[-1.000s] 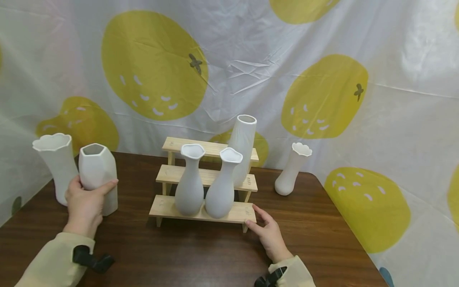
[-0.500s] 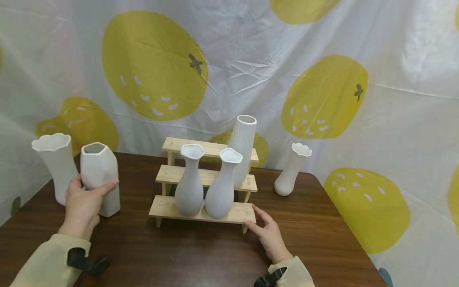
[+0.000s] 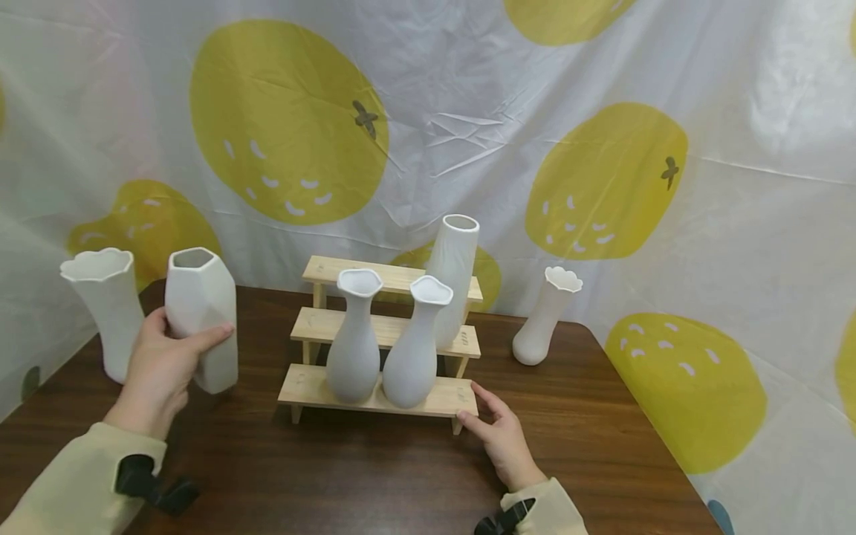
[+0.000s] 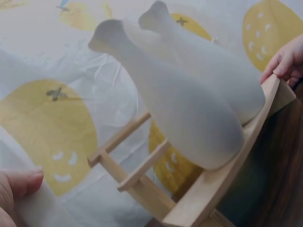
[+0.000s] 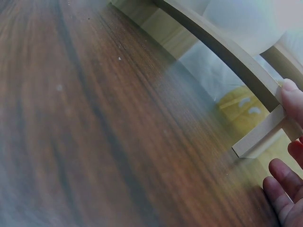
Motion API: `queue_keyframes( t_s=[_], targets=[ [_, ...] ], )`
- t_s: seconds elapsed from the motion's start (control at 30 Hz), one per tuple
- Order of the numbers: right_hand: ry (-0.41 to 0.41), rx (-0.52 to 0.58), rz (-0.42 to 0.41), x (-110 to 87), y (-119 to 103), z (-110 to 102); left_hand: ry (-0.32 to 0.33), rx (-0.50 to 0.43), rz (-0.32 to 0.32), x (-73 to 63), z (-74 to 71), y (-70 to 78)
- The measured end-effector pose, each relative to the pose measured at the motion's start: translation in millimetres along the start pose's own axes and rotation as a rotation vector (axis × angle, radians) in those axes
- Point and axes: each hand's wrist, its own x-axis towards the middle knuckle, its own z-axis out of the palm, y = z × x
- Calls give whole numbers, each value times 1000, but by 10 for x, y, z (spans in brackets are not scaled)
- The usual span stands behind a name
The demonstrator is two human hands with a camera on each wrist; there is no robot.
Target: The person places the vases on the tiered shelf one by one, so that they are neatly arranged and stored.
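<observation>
In the head view, my left hand (image 3: 157,371) grips a white faceted vase (image 3: 207,305) round its lower half, thumb across the near side. The vase leans a little, its base close over the table. A three-step wooden stand (image 3: 304,383) is to its right. My right hand (image 3: 504,442) pinches the right end of the lowest step, and in the right wrist view the thumb (image 5: 292,97) lies on the plank's edge. Two white bulb-shaped vases, one left (image 3: 353,357) and one right (image 3: 410,364), stand on that step. Behind them rises a taller white vase (image 3: 456,256).
At the far left, a white vase with a wavy rim (image 3: 110,312) stands just behind my left hand. A slim white vase (image 3: 545,316) stands right of the stand on the brown wooden table (image 3: 374,475). A fruit-print curtain (image 3: 461,96) hangs behind.
My left hand has moved right and slightly up with the faceted vase, which tilts more now and is further from the wavy-rimmed vase. The right hand and the stand have stayed in place.
</observation>
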Motion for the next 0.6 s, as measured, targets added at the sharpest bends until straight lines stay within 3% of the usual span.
queue_keyframes(
  t_s=[0.6],
  targets=[
    [-6, 13, -17, -10, 3, 11, -152, 52, 123, -41, 212, 529]
  ],
)
